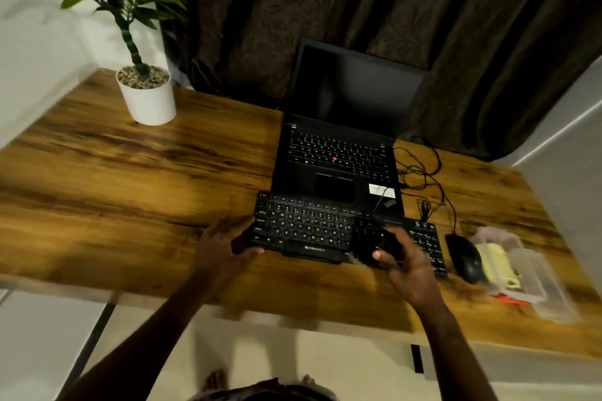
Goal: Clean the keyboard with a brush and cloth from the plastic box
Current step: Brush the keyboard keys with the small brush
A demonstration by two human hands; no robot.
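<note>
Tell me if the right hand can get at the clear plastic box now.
Probably yes: the clear plastic box sits past the low black mouse, though the right hand grips something dark.

The left forearm (156, 329) and the right forearm (456, 342) are bare along all their visible length — from the left hand (228, 247) and the right hand (404, 264) back to the lower edge of the view. At bottom centre shows a strip of dark clothing (267, 392), blurred, its cut impossible to tell. Just left of it the toes of a bare foot (215, 381) show — too blurred for detail.
</note>
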